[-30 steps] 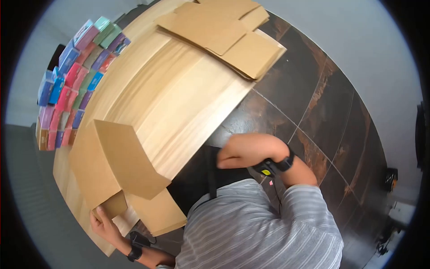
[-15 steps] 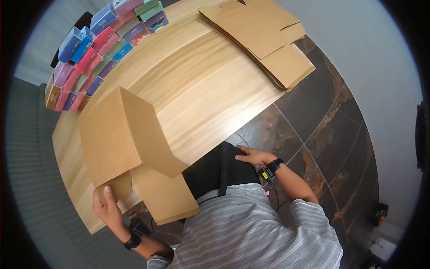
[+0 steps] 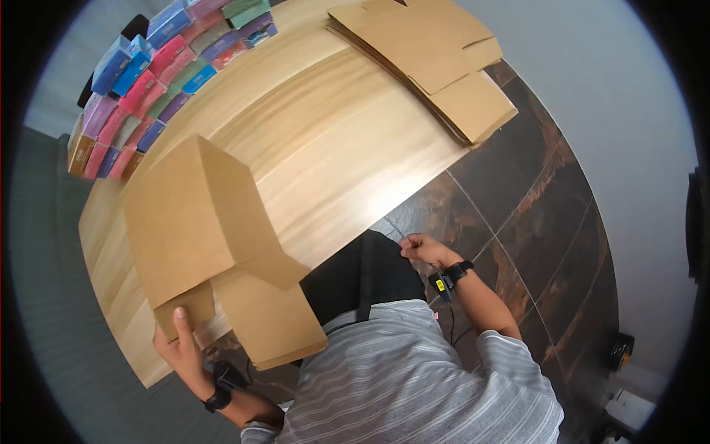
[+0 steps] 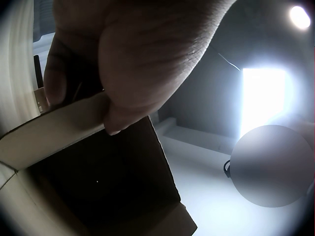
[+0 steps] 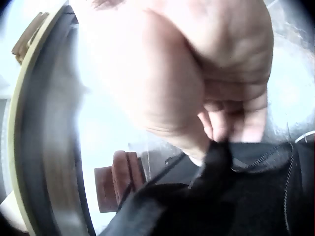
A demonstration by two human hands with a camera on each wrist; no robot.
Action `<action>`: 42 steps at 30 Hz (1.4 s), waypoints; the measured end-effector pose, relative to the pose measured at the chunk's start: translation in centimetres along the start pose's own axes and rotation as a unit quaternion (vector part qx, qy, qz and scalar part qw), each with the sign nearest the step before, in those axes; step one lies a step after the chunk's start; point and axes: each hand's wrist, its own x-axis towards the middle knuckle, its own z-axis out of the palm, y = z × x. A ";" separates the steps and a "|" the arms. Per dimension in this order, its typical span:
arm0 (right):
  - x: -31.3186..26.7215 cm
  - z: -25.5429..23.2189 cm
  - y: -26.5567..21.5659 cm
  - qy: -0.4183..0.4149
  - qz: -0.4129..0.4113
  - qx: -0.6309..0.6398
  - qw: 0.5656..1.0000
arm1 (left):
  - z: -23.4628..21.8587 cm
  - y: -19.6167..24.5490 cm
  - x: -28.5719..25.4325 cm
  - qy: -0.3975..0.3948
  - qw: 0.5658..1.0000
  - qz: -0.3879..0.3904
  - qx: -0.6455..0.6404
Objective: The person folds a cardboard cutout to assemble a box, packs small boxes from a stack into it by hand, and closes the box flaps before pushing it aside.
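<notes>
An opened cardboard box [image 3: 174,214] lies on the left part of the wooden table, its flaps spread toward the person. The left hand [image 3: 182,355] grips a small flap [image 3: 194,305] at the box's lower left, thumb on the face. In the left wrist view the left hand [image 4: 128,59] pinches the flap [image 4: 59,129] beside the box's dark inside. Beyond the table edge, the right hand [image 3: 429,250] is at the person's black garment [image 3: 396,270]. The right wrist view shows the right hand [image 5: 211,73] pinching a fold of this black cloth [image 5: 216,160].
Flattened cardboard boxes [image 3: 421,52] are stacked at the table's far right. Rows of colourful small boxes [image 3: 159,78] stand along the back left edge. The wooden table [image 3: 296,126] ends before the person, with dark floor tiles [image 3: 532,229] to the right.
The head view has swung, so the table and box appear higher than at first. The right hand, blurred and raised earlier, has come to the black garment and pinches it. The left hand stays on the flap.
</notes>
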 end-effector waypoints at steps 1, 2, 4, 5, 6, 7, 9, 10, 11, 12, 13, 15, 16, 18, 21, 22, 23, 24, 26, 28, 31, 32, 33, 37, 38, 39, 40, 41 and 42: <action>-0.7 -0.2 -1.4 -0.006 0.000 -0.006 1.000 | 0.1 0.1 0.0 0.007 1.000 0.022 0.012; -1.8 -0.5 -3.2 0.003 -0.058 -0.210 0.976 | 0.2 0.3 -0.1 0.015 0.999 0.043 0.027; -4.2 -0.5 -8.6 -0.053 -0.108 -0.428 0.896 | 0.7 1.2 -0.2 0.036 0.998 0.041 0.021; -5.8 0.0 -11.5 -0.118 -0.095 -0.449 0.881 | 0.3 1.5 -0.3 0.044 0.998 0.045 0.014; -7.8 1.5 -14.8 -0.150 -0.125 -0.430 0.882 | -0.5 1.5 -0.3 0.021 0.999 0.037 0.018; -10.1 3.0 -18.0 -0.180 -0.154 -0.409 0.881 | -0.6 1.9 -0.3 0.025 0.999 0.041 -0.001; -14.0 7.1 -23.1 -0.150 -0.235 -0.411 0.868 | -0.9 2.5 -0.1 0.045 0.997 0.039 -0.057; -14.6 8.9 -24.3 -0.159 -0.245 -0.417 0.861 | -0.9 2.7 0.1 0.062 0.996 0.040 -0.054; -15.1 10.7 -25.3 -0.110 -0.321 -0.391 0.856 | -0.8 2.9 0.3 0.070 0.990 0.030 -0.122; -15.1 11.7 -26.5 -0.067 -0.390 -0.358 0.846 | -0.7 3.9 0.7 0.076 0.979 0.016 -0.186; -14.9 13.2 -27.1 -0.071 -0.399 -0.362 0.839 | -0.7 4.1 1.3 0.088 0.978 0.020 -0.188; -14.3 15.6 -28.3 -0.018 -0.515 -0.304 0.801 | -0.7 4.3 2.5 0.058 0.962 0.017 -0.267; -14.1 16.0 -29.1 -0.021 -0.505 -0.304 0.808 | -0.8 4.0 3.2 0.048 0.961 -0.003 -0.273; -13.2 17.3 -30.2 -0.001 -0.538 -0.290 0.791 | -0.9 4.5 4.9 0.032 0.937 -0.025 -0.347; -11.4 19.5 -31.5 -0.005 -0.534 -0.252 0.807 | -1.3 3.7 6.6 -0.013 0.892 -0.086 -0.445; -10.9 19.7 -31.5 -0.006 -0.533 -0.284 0.797 | -1.2 3.1 7.1 -0.043 0.874 -0.127 -0.466; -10.7 20.0 -31.7 -0.007 -0.531 -0.316 0.786 | -0.7 2.9 7.1 -0.041 0.874 -0.123 -0.468; -11.3 20.2 -31.9 0.024 -0.531 -0.372 0.761 | 0.0 2.7 6.7 -0.013 0.873 -0.114 -0.474; -11.4 20.3 -31.6 0.057 -0.571 -0.441 0.690 | 0.7 2.0 5.8 0.020 0.870 -0.105 -0.481; -11.5 20.1 -31.5 0.050 -0.599 -0.518 0.608 | 1.0 1.3 5.2 0.036 0.936 -0.067 -0.343; -11.8 21.0 -31.9 0.066 -0.612 -0.527 0.587 | 0.6 1.7 5.1 0.114 0.983 0.138 0.027; -11.6 20.9 -31.9 0.082 -0.627 -0.546 0.549 | 0.2 1.8 5.0 0.090 0.984 0.148 0.045; -11.5 21.0 -32.4 0.081 -0.629 -0.547 0.546 | -0.2 1.6 5.3 0.094 0.984 0.148 0.044; -10.4 21.0 -33.7 0.012 -0.571 -0.630 0.527 | -0.8 1.1 5.9 0.004 0.934 0.300 0.194; -9.9 21.0 -33.9 -0.004 -0.541 -0.638 0.548 | -0.8 1.1 5.8 -0.030 0.935 0.291 0.198; -9.8 21.1 -34.1 -0.004 -0.543 -0.638 0.546 | -0.7 1.6 5.7 -0.028 0.935 0.292 0.198; -9.9 21.3 -34.3 0.055 -0.546 -0.653 0.521 | -0.5 2.5 5.4 0.005 0.937 0.287 0.200; -10.0 21.4 -34.4 0.113 -0.546 -0.666 0.495 | -0.3 3.4 5.0 0.037 0.938 0.282 0.200; -10.7 21.5 -34.5 0.123 -0.544 -0.660 0.504 | 0.0 4.0 4.8 0.037 0.938 0.281 0.200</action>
